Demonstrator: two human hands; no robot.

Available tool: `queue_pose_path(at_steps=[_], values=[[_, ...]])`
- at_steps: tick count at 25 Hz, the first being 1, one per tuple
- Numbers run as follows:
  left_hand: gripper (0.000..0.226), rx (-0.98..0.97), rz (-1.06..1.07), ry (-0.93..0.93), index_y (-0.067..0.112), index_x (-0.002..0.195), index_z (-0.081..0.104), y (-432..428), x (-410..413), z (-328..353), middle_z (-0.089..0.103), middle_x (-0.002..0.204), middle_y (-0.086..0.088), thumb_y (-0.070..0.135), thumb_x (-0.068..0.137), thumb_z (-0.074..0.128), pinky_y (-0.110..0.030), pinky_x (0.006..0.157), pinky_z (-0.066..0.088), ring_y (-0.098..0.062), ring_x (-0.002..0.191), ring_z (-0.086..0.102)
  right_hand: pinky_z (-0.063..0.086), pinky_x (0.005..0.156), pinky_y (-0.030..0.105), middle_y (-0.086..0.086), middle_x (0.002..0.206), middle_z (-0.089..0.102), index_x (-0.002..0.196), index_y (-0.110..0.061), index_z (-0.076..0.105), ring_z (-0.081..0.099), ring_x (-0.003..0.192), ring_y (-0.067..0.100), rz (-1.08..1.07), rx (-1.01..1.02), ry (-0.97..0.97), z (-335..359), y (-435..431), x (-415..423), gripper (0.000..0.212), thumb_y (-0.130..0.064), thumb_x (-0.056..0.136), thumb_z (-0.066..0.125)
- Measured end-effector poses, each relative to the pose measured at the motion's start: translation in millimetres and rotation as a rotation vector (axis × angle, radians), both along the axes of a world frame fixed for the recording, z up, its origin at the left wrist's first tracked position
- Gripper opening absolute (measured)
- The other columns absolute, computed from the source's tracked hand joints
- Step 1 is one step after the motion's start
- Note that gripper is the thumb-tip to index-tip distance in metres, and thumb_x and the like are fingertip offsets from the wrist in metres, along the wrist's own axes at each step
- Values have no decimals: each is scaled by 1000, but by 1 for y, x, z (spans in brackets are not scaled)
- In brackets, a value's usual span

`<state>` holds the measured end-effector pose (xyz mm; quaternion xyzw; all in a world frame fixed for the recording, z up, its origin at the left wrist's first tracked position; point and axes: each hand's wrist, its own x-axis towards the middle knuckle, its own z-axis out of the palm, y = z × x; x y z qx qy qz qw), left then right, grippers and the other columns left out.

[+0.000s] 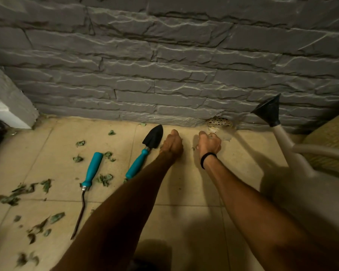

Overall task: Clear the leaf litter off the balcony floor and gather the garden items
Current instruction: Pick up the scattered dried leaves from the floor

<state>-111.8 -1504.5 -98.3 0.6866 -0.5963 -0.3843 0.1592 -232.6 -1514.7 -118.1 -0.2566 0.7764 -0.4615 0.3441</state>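
My left hand (172, 142) and my right hand (209, 143) hover side by side low over the tiled floor near the wall, both curled into fists with knuckles up. A green scrap peeks out at the edge of each fist; the rest of what they grip is hidden. A black band circles my right wrist. Left of my left hand lies a trowel (145, 151) with a black blade and teal handle. Further left lies a teal-handled weeder (92, 169) with a thin metal shaft. Dry green leaf litter (8, 198) is scattered over the left tiles.
A white watering can (282, 145) with a black rose stands at the right, beside a wicker seat (331, 137). A floor drain (219, 122) sits at the foot of the grey stone wall (164, 75). A white ledge (0, 110) juts in at the left.
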Motion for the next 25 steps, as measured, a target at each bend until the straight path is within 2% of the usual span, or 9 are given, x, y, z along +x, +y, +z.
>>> queue_pose_path(at_steps=[5,7,9,11,15,18,20,22,25], values=[[18,-9,92,180,5,117,52,-16,28,10,56,99,-10,15,102,47,-39,84,55,-25,91,59,58,73,49,-14,70,60,66,-29,63,64,80,26,3,-8,5,11,-3,4,11,-25,70,54],[13,77,271,505,3,101,57,-26,43,16,53,82,-9,13,101,49,-33,64,55,-20,73,53,58,73,50,-10,68,64,62,-25,68,65,77,27,45,16,9,7,-1,-1,17,-19,70,55],[20,225,414,819,5,97,57,-29,59,26,45,70,-3,17,105,43,-22,42,38,-10,56,41,58,74,48,2,77,69,73,-21,69,66,78,30,79,46,62,9,7,0,16,-21,76,53],[29,278,434,937,14,85,53,-27,74,30,41,64,3,27,107,40,-21,39,28,-7,49,34,55,76,35,8,91,70,92,-18,69,65,85,28,184,65,242,8,19,1,18,-27,87,54],[35,173,396,769,13,85,59,-18,91,26,55,65,1,45,99,56,-23,47,34,-10,52,43,33,72,21,10,100,58,100,-10,70,47,83,17,492,59,591,-8,34,6,24,-30,97,58],[29,73,341,409,9,96,65,-16,87,20,66,82,-4,38,97,63,-24,54,46,-15,65,57,33,74,19,11,105,56,102,-9,71,54,89,22,585,81,684,-15,38,10,19,-21,98,57],[23,36,336,333,10,97,65,-14,83,19,63,79,-2,33,97,63,-23,47,42,-14,63,56,41,76,24,14,105,58,103,-8,70,59,93,29,562,75,694,-15,38,15,18,-15,98,55],[19,31,352,354,10,102,63,-13,82,21,62,84,-3,29,98,62,-23,47,41,-14,67,57,45,74,27,13,99,64,95,-8,69,61,92,29,476,51,624,-10,39,20,13,-16,96,58],[7,12,401,484,13,96,59,-12,84,25,60,87,-5,19,96,59,-24,52,45,-15,70,57,46,59,22,6,86,70,86,-13,67,63,74,19,246,44,166,0,29,22,14,-22,95,61]])
